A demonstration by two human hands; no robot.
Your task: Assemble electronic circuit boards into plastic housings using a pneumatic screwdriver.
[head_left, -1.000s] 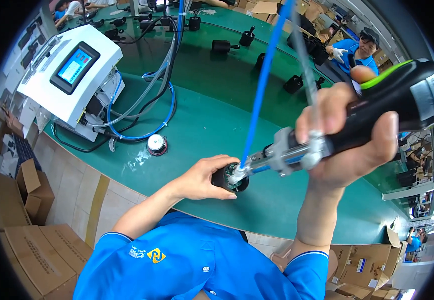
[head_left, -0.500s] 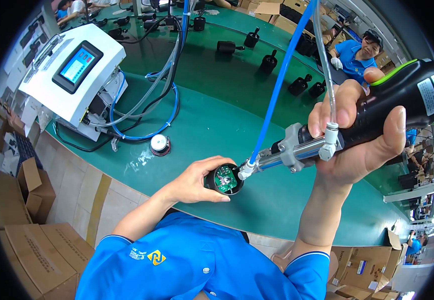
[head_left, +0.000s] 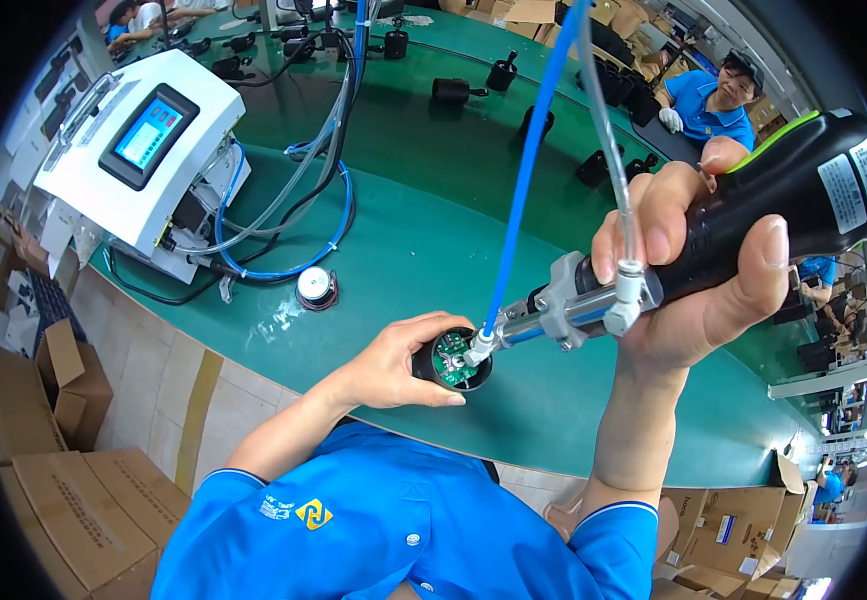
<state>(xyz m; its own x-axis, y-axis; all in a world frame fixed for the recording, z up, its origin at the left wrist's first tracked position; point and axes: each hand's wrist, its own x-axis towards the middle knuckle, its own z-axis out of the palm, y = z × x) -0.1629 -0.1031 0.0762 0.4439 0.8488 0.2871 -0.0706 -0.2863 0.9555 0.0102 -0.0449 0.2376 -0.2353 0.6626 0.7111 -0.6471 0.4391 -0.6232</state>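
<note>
My left hand (head_left: 390,366) is wrapped round a round black housing (head_left: 427,366) at the near side of the green table. A green circuit board (head_left: 451,362) shows inside its open top. My right hand (head_left: 682,262) grips the black body of an electric screwdriver (head_left: 789,195) that slants down toward the housing. The metal nose and its white hose fitting (head_left: 480,348) reach over the housing's rim onto the board, where the very tip is hidden. A blue air hose (head_left: 529,190) and a clear hose (head_left: 606,130) run up from the tool.
A white machine with a screen (head_left: 149,150) stands at the left, its cables and hoses (head_left: 346,215) looping beside it. A silver-topped round part (head_left: 316,288) sits on the green table (head_left: 394,260). Several black housings (head_left: 451,92) stand farther back. A co-worker (head_left: 714,105) is at far right.
My right hand has brought the screwdriver left and slightly down, so its nose is now over the circuit board instead of at the housing's rim. My left hand stays nearly in place.
</note>
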